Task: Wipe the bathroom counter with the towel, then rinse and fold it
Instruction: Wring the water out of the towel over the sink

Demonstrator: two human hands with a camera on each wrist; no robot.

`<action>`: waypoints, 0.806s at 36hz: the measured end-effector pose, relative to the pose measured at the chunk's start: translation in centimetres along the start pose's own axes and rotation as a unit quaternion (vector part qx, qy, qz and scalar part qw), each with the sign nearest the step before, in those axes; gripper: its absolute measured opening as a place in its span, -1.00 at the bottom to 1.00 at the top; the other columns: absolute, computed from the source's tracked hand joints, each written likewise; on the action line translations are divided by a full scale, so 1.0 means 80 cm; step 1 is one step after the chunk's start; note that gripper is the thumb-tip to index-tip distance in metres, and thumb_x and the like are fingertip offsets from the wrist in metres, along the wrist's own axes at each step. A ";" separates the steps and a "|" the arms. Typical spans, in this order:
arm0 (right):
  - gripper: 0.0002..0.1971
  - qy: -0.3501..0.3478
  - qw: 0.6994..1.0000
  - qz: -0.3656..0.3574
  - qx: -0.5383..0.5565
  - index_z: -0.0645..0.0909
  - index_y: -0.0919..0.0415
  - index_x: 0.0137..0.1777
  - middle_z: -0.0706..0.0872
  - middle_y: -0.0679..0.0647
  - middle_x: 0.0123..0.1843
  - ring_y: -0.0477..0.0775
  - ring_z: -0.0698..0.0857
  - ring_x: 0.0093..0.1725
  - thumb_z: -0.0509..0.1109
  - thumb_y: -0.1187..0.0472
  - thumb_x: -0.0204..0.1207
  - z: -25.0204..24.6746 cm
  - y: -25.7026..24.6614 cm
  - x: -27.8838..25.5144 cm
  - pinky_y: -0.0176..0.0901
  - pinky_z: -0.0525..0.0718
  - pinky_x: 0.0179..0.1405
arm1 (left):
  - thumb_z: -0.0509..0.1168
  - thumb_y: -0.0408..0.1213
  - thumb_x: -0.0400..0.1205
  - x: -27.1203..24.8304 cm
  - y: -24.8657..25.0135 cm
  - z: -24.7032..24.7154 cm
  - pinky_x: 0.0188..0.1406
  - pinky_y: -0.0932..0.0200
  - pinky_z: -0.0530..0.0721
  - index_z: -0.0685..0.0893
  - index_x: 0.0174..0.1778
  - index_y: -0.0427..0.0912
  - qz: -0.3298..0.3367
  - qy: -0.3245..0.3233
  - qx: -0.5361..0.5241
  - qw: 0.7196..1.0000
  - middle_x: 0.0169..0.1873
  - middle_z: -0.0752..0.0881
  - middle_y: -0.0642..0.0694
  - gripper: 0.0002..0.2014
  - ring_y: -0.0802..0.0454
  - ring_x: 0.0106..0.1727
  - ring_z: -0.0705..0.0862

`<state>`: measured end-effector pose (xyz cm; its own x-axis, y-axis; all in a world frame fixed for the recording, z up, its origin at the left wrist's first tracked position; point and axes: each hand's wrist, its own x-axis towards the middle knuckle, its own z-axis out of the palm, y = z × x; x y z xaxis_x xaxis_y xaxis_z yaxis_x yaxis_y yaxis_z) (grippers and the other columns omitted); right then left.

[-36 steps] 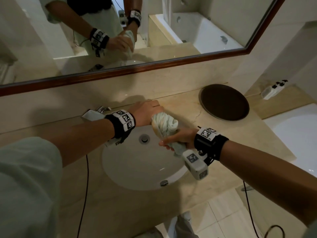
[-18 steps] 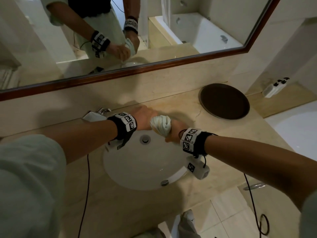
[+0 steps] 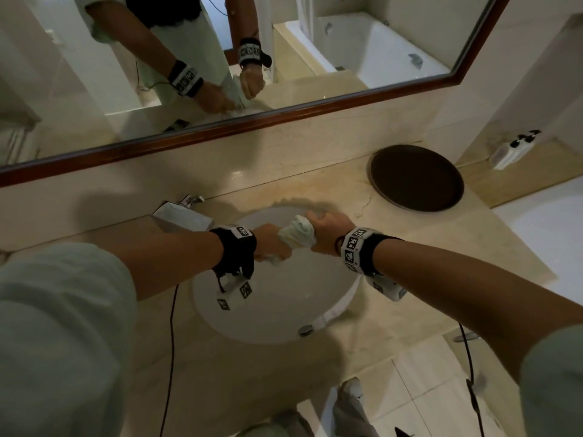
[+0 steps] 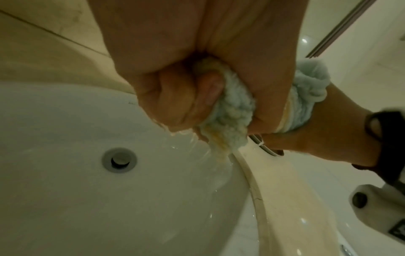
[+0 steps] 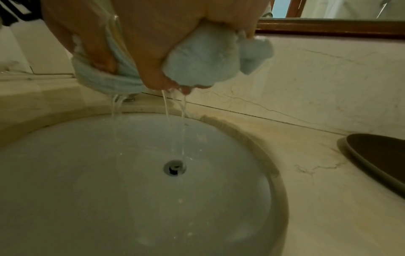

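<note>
Head view: the left hand [image 3: 268, 244] and right hand [image 3: 328, 231] are squeezing the towel [image 3: 296, 235] tight over the sink [image 3: 277, 323], closer together than a second ago. Water is running out, so folding is coming soon.

Head cam: high, looking down on desk [image 3: 394, 304]. Both wrist cams close, low, facing down; all three share sink [image 3: 284, 310] [image 4: 87, 190] [image 5: 131, 199].
</note>
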<state>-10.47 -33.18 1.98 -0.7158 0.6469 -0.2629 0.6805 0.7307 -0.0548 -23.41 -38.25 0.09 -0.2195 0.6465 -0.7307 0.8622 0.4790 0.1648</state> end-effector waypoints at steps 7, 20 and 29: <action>-0.53 0.010 1.000 -0.014 0.005 0.41 0.14 0.31 0.68 0.15 -0.23 0.29 0.69 -0.27 0.41 0.14 0.41 0.006 0.006 -0.003 -0.11 0.56 -0.38 | 0.36 -0.32 0.44 -0.006 -0.011 0.003 -0.43 0.26 0.44 0.48 -0.47 -0.14 0.078 0.032 -0.041 0.996 -0.50 0.50 -0.11 -0.79 -0.04 -0.50 0.45; -0.52 0.066 0.997 -0.002 -0.034 0.37 0.17 0.43 0.70 0.18 0.18 0.30 0.69 0.12 0.34 0.07 0.55 0.019 0.026 -0.008 0.03 0.64 -0.01 | 0.48 0.04 0.45 -0.017 -0.009 -0.009 -0.07 0.11 0.56 0.72 0.07 -0.17 0.131 0.100 0.021 0.986 0.04 0.76 -0.17 -0.59 -0.13 -0.01 0.69; -0.59 0.083 0.996 0.015 -0.041 0.38 0.10 0.40 0.70 0.15 0.20 0.23 0.70 0.15 0.18 -0.07 0.64 -0.003 0.029 0.004 -0.02 0.61 0.03 | 0.50 -0.16 0.46 -0.027 -0.003 -0.015 -0.11 0.12 0.68 0.63 0.30 -0.12 0.101 0.065 -0.158 0.980 0.04 0.74 -0.13 -0.53 -0.12 0.06 0.72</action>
<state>-9.19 -31.21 1.97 -0.7163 0.6906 -0.0999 0.6916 0.7216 0.0304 -23.68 -39.03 2.42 -0.1334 0.8069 -0.5754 0.7135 0.4812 0.5094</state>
